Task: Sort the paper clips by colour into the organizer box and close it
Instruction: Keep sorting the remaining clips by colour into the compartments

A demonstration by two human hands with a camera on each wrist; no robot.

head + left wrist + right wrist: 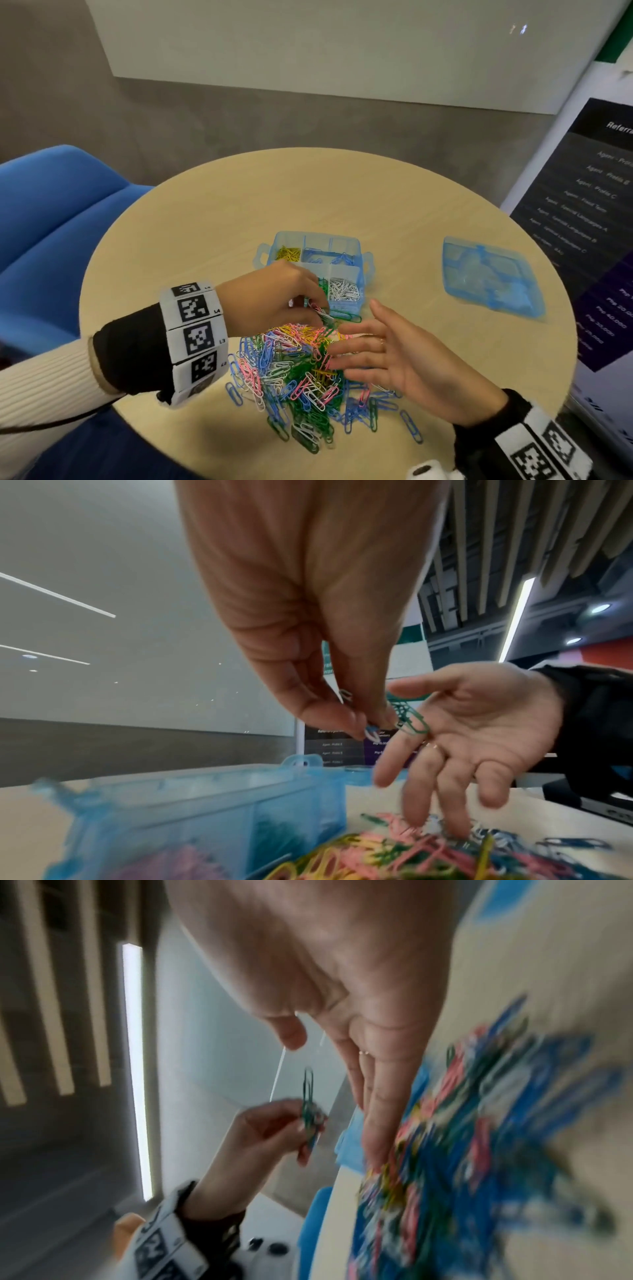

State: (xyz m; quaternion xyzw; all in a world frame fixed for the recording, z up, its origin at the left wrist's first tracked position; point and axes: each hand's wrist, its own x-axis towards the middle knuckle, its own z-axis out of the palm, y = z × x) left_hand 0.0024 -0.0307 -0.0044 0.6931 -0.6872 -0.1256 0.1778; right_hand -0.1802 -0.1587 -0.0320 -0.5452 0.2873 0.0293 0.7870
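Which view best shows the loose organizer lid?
The head view: the translucent blue plastic lid lies whole on the round table, right of the box. The left wrist view may catch a blurred sliver; the right wrist view shows nothing identifiable.

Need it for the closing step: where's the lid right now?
In the head view the lid lies flat on the table, right of the organizer box and apart from it, beyond the right hand.
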